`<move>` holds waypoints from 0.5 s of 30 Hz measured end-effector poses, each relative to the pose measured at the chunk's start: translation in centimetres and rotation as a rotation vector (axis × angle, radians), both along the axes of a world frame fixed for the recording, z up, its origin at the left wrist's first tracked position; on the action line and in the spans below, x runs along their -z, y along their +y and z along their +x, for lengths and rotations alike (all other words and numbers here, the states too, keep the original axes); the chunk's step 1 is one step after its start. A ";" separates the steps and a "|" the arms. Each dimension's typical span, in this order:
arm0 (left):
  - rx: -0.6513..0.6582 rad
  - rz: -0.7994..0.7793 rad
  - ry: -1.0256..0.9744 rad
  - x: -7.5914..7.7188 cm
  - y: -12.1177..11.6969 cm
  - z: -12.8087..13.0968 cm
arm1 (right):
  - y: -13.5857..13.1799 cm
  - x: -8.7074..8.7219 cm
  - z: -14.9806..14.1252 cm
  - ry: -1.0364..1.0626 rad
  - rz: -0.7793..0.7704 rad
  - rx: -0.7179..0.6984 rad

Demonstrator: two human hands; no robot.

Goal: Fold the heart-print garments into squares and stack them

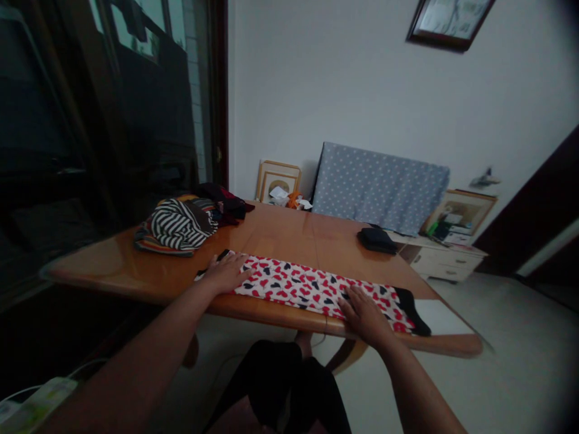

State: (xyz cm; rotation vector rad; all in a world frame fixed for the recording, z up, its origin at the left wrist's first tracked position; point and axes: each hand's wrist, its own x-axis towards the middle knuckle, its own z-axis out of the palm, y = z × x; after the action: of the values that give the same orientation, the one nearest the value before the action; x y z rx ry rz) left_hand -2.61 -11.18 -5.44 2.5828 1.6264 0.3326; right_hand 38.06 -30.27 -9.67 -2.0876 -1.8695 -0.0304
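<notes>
A long folded garment, white with red and dark hearts and black trim at its ends, lies flat along the near edge of the wooden table. My left hand rests flat on its left end, fingers stretched out. On the right part of the cloth lies my right hand, palm down with the fingers spread a little. Neither hand grips the fabric. What kind of garment it is I cannot tell.
A heap of clothes with a black-and-white striped piece sits at the table's left. A dark folded cloth lies at the far right edge. Something flat and white lies at the right end. A dotted grey cloth covers something behind.
</notes>
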 end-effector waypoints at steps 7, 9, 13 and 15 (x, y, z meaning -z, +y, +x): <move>0.015 -0.089 0.028 0.7 0.5 -1.4 | -0.7 -0.9 -0.5 0.053 0.020 0.018; 0.010 -0.095 0.034 0.4 0.7 -1.3 | -1.3 -1.4 0.0 0.103 0.028 0.027; -0.029 -0.057 0.058 0.1 1.3 0.1 | -2.5 -2.9 3.2 0.211 0.221 0.252; -0.021 0.003 0.042 0.0 1.2 1.5 | -2.9 -3.5 5.9 0.195 0.370 0.406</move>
State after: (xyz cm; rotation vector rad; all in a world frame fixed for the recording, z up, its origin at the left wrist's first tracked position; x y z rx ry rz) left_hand -1.07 -9.96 -5.47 2.5932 1.6692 0.2844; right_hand 43.94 -33.22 -6.21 -2.0790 -1.2001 -0.2406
